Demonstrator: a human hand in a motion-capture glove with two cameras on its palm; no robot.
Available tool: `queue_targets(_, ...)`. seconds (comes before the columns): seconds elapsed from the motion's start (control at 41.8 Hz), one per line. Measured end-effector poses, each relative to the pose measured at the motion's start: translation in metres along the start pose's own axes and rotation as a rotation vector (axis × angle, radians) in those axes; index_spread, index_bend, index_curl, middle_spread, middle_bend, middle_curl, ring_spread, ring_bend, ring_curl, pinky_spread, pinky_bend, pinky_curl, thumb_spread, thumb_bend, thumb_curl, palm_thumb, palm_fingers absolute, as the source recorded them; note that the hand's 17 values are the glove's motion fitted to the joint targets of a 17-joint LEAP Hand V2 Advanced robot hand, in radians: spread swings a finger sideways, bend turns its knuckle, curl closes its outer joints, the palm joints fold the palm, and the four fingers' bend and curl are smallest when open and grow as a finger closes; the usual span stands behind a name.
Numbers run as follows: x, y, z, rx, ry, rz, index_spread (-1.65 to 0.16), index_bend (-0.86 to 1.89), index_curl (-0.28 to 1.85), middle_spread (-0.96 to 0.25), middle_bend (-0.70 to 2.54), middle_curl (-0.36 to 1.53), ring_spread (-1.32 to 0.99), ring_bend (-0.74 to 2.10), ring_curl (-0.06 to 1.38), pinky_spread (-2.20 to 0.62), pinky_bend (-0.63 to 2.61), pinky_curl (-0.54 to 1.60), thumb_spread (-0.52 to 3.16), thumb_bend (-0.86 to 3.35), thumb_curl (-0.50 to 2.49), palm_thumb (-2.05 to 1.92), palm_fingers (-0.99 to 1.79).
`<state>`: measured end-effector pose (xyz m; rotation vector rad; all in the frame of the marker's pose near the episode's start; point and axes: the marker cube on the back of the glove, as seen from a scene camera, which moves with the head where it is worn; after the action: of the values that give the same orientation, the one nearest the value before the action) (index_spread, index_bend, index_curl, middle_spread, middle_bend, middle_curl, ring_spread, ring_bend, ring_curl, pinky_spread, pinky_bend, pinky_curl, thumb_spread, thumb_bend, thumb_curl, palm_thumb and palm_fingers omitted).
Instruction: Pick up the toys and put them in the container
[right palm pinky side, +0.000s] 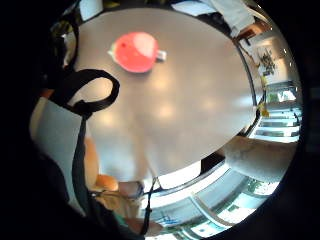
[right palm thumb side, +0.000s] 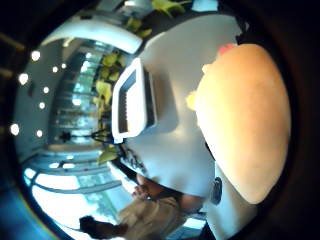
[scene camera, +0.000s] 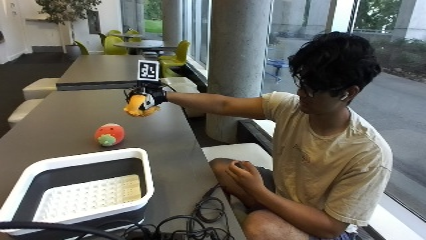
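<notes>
My gloved right hand (scene camera: 148, 96) is raised above the far part of the dark table (scene camera: 73, 117) and grips an orange-yellow plush toy (scene camera: 136, 106). That toy fills much of the thumb side palm view (right palm thumb side: 242, 122). A round red toy with a green base (scene camera: 109, 134) lies on the table between the hand and the container; it also shows in the little finger side palm view (right palm pinky side: 136, 51). The white container with a perforated floor (scene camera: 83, 192) stands at the near end of the table, its rim also in the thumb side palm view (right palm thumb side: 131, 100).
Black cables (scene camera: 193, 220) lie on the table edge beside the container. The person's bare left hand (scene camera: 243, 175) rests in the lap. A concrete pillar (scene camera: 239, 50) rises just beyond the table's right edge.
</notes>
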<state>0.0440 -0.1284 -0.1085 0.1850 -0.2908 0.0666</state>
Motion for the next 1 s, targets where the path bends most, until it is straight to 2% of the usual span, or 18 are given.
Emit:
queue_targets(0.119, -0.067, -0.022, -0.019, 0.039, -0.017, 0.036, -0.31, 0.27, 0.18, -0.23, 0.47, 0.33, -0.42, 0.9, 0.51, -0.41, 1.03, 0.39, 0.97, 0.19, 0.62, 0.75, 0.78)
queue_targets(0.358, -0.211, -0.091, -0.019, 0.062, -0.023, -0.069, -0.33, 0.29, 0.22, -0.27, 0.47, 0.37, -0.47, 0.9, 0.54, -0.42, 1.03, 0.41, 0.86, 0.16, 0.69, 0.75, 0.73)
queue_targets(0.454, -0.242, -0.108, -0.003, 0.046, -0.082, -0.122, -0.34, 0.26, 0.23, -0.26, 0.43, 0.38, -0.46, 0.89, 0.56, -0.42, 1.05, 0.42, 0.86, 0.14, 0.71, 0.73, 0.62)
queue_targets(0.526, -0.27, -0.13, 0.025, 0.023, 0.008, -0.178, -0.32, 0.18, 0.24, -0.24, 0.39, 0.39, -0.42, 0.87, 0.56, -0.39, 1.1, 0.44, 0.97, 0.14, 0.7, 0.7, 0.5)
queue_targets(0.573, -0.299, -0.143, 0.054, -0.008, 0.017, -0.156, -0.31, 0.21, 0.26, -0.21, 0.34, 0.38, -0.4, 0.81, 0.55, -0.34, 1.07, 0.43, 1.06, 0.1, 0.68, 0.61, 0.35)
queue_targets(0.645, -0.334, -0.151, 0.091, -0.059, -0.067, -0.078, -0.31, 0.2, 0.27, -0.18, 0.32, 0.38, -0.37, 0.78, 0.55, -0.3, 1.08, 0.43, 1.13, 0.07, 0.66, 0.55, 0.3)
queue_targets(0.741, -0.356, -0.153, 0.114, -0.131, -0.094, -0.051, -0.3, 0.14, 0.26, -0.14, 0.28, 0.38, -0.33, 0.75, 0.53, -0.25, 1.12, 0.43, 1.2, 0.06, 0.63, 0.52, 0.2)
queue_targets(0.836, -0.364, -0.152, 0.117, -0.145, -0.06, -0.126, -0.28, 0.14, 0.27, -0.07, 0.13, 0.34, -0.23, 0.58, 0.5, -0.16, 1.22, 0.46, 1.23, 0.01, 0.58, 0.46, -0.2)
queue_targets(1.004, -0.349, -0.146, 0.099, -0.113, 0.038, -0.108, -0.26, 0.14, 0.26, -0.03, 0.13, 0.31, -0.12, 0.42, 0.42, -0.06, 1.19, 0.42, 1.26, -0.03, 0.52, 0.39, -0.2)
